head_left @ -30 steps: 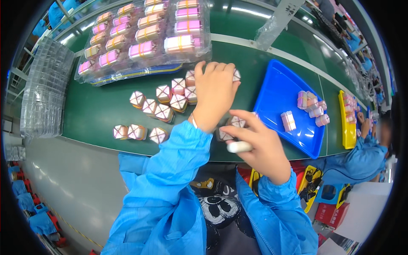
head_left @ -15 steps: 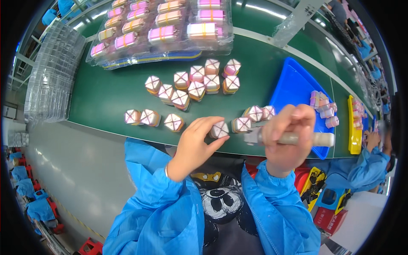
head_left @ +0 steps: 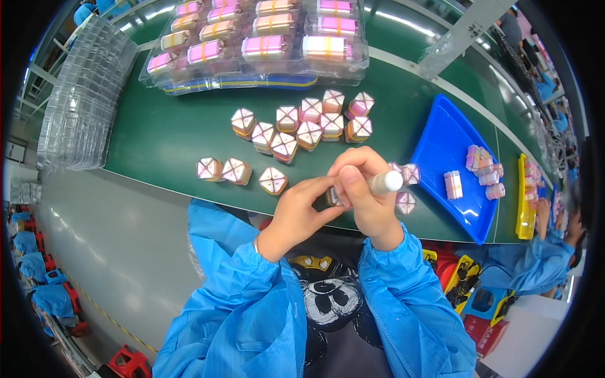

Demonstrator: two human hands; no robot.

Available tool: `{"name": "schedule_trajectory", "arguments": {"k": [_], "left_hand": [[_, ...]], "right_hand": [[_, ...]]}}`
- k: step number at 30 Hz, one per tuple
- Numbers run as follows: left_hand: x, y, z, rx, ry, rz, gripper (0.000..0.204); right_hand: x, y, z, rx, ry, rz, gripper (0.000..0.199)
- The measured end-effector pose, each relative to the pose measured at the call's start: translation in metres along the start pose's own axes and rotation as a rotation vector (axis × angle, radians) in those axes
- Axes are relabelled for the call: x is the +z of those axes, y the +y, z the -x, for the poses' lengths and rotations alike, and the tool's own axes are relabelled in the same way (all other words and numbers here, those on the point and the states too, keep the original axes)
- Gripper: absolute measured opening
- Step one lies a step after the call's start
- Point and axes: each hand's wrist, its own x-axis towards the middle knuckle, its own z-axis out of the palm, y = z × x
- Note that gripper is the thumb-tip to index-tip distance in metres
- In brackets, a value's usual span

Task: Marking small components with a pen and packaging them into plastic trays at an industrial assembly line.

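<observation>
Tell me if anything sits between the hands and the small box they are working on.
Nothing visible does. The left hand and the right hand both touch the small box, the right also gripping a white marker. Other boxes lie beside them.

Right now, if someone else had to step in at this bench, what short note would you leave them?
Left hand steadies a small box at the belt's near edge.
Right hand grips a white marker over that box, which is mostly hidden.
Loose cubes lie on the green belt; a few sit in the blue tray.
Which cubes are already marked cannot be told.
</observation>
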Motion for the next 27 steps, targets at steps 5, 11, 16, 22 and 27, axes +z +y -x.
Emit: {"name": "schedule_trajectory", "arguments": {"k": [5, 11, 16, 22, 27], "left_hand": [[0.000, 0.001, -0.002, 0.040, 0.006, -0.006, 0.040], [0.002, -0.001, -0.003, 0.130, 0.045, -0.033, 0.045], [-0.003, 0.006, -0.006, -0.058, -0.093, 0.055, 0.045], [0.000, 0.008, -0.004, -0.270, -0.115, 0.694, 0.075], [-0.002, 0.040, -0.020, -0.275, -0.028, 0.783, 0.107]], "right_hand": [[-0.001, 0.009, 0.003, -0.041, 0.023, 0.131, 0.025], [0.000, 0.015, 0.001, -0.012, 0.058, 0.112, 0.031], [-0.015, 0.010, 0.001, -0.217, 0.036, -0.139, 0.027], [-0.047, -0.054, -0.011, -0.163, 0.216, -0.150, 0.026], [-0.030, -0.065, -0.022, 0.219, 0.057, 0.649, 0.025]]}}
